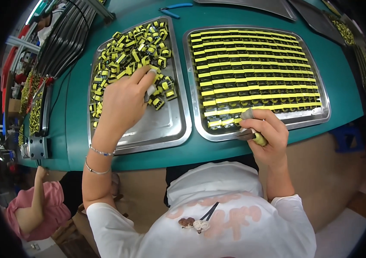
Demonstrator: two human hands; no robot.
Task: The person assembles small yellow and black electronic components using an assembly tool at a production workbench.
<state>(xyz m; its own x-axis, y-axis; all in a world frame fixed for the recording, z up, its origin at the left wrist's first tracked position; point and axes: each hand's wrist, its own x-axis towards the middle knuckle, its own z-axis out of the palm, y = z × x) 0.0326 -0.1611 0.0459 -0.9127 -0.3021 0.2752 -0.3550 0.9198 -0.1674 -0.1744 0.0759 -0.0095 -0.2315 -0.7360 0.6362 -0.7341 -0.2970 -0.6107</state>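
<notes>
White cloth of the person's shirt (234,223), soft and creased, lies nearest the camera. Beyond it are small blocky components (131,56), glossy yellow bands around dark bodies, heaped at all angles in a left-hand metal tray (161,124) whose smooth bare floor shines below the pile. Beside it, the right-hand metal tray (326,112), round-cornered, bears similar pieces in tight parallel rows (251,64). Both trays rest on a green tabletop (148,161), with blue-handled pliers (179,6) near its far edge. A tan floor (312,176) and a blue stool (348,139) show past the near edge; at left sits a person in a pink top (57,198). The left hand (126,99) reaches palm-down over the heap, index finger extended, fingertips in pale coverings; whether they grip a piece, I cannot tell. The right hand (273,134) bends inward at the nearest row, fingers curled around a dark piece (245,134), partly hidden.
</notes>
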